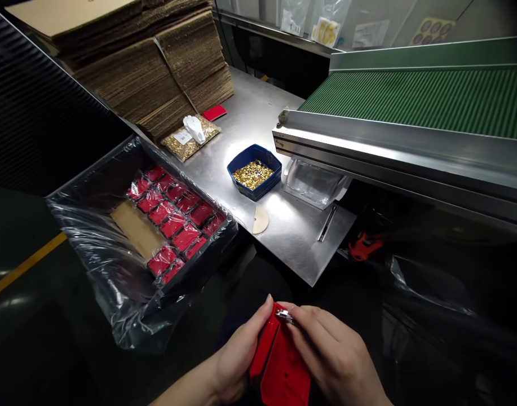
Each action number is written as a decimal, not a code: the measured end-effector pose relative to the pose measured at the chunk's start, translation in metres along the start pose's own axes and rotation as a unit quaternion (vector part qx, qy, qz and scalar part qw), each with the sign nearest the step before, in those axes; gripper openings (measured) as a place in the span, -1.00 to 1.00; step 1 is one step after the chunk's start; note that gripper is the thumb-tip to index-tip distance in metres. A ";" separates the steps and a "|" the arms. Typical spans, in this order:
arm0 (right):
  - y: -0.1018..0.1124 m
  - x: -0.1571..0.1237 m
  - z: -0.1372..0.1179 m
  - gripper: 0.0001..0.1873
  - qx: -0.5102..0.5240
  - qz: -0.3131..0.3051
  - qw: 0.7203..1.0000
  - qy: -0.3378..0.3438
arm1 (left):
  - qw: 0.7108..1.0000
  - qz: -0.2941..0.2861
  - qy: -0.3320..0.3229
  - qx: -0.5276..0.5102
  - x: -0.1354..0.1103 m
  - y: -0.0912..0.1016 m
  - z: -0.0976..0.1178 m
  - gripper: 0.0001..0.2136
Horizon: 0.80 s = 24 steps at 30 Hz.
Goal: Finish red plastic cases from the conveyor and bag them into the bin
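My left hand (245, 349) is closed round the side of a red plastic part (286, 369), its thumb up along the top edge. The part is held low, near the bottom of the view, and has a long dark slot and small holes. In my right hand (334, 344) is a small silver tool that looks like a nail clipper (284, 314). Its shiny tip meets the upper edge of the red part, while my fingers hide the rest of it.
Ahead on the metal table (292, 242) stand a blue bin (264, 189) of small gold-coloured pieces, a half-round disc (260, 221) and a utility knife (326, 224). A plastic-lined crate (110, 282) holds wrapped red parts at left. Stacked cardboard (157, 73) and a green conveyor (423, 98) stand behind.
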State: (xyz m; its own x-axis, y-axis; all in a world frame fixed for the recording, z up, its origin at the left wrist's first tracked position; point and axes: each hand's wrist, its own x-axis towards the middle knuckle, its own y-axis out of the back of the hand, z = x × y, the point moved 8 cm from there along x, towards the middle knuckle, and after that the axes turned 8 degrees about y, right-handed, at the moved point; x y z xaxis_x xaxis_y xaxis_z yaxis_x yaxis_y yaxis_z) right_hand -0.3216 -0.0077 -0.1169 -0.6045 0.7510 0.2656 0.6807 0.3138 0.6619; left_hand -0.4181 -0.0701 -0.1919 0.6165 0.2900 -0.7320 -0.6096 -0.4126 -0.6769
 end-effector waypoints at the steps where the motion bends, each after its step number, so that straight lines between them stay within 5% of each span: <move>1: 0.000 -0.001 -0.001 -0.61 -0.005 0.001 1.000 0.003 | 1.000 0.003 0.000 0.001 0.000 0.000 0.000 -0.39; 11: -0.002 -0.004 -0.003 -0.65 -0.007 -0.014 1.000 -0.016 | 0.999 0.009 0.021 0.036 0.001 0.006 0.000 -0.41; 13: -0.002 -0.012 0.025 -0.75 0.081 -0.021 0.990 -0.112 | 0.999 0.010 0.033 0.038 0.001 0.007 -0.001 -0.41; 17: -0.006 -0.047 0.115 -0.65 0.137 0.067 0.911 -0.382 | 0.998 0.014 0.005 0.057 -0.001 0.002 0.006 -0.45; 21: -0.036 -0.033 0.162 -0.68 0.100 0.058 0.904 -0.412 | 0.998 0.012 -0.001 0.059 -0.004 0.000 0.005 -0.47; 24: -0.046 0.005 0.160 -0.72 0.089 0.065 0.917 -0.385 | 0.999 0.001 0.009 0.050 -0.003 0.004 0.000 -0.45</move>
State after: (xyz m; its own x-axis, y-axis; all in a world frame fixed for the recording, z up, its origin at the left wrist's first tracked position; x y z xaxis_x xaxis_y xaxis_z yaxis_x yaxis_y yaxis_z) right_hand -0.2894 0.0741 -0.2580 -0.0893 0.9547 -0.2837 0.8239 0.2308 0.5176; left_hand -0.4223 -0.0721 -0.1924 0.6231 0.2741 -0.7325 -0.6567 -0.3254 -0.6803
